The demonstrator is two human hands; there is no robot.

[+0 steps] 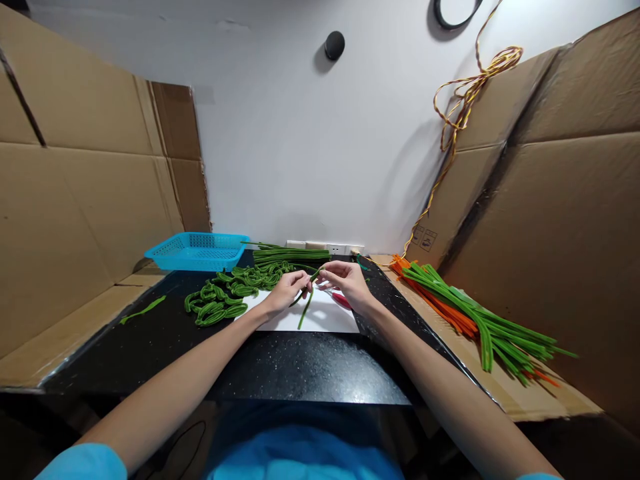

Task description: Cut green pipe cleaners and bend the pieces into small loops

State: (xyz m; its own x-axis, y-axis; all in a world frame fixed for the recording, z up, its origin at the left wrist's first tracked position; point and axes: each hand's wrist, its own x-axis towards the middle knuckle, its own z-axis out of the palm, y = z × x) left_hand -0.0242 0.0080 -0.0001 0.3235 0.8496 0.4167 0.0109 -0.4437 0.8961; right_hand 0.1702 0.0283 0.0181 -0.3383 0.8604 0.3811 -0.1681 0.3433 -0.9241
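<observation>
My left hand [289,292] and my right hand [346,283] meet over a white sheet [330,320] on the black table. Between their pinched fingers runs a dark green pipe cleaner [305,312], its loose end hanging down toward the paper. Both hands are closed on it. Left of my left hand lies a heap of bent, looped green pipe cleaners [215,303]. Behind my hands rests a bundle of straight green pipe cleaners [290,255]. Red-handled pliers or scissors [341,301] lie beside my right hand, partly covered by it.
A blue plastic basket [197,260] stands at the back left. Bright green pipe cleaners [480,320] and orange ones [450,312] lie on cardboard at right. Cardboard walls flank the black table [320,367]. A power strip [335,249] sits against the wall, below a twisted yellow cord [463,107].
</observation>
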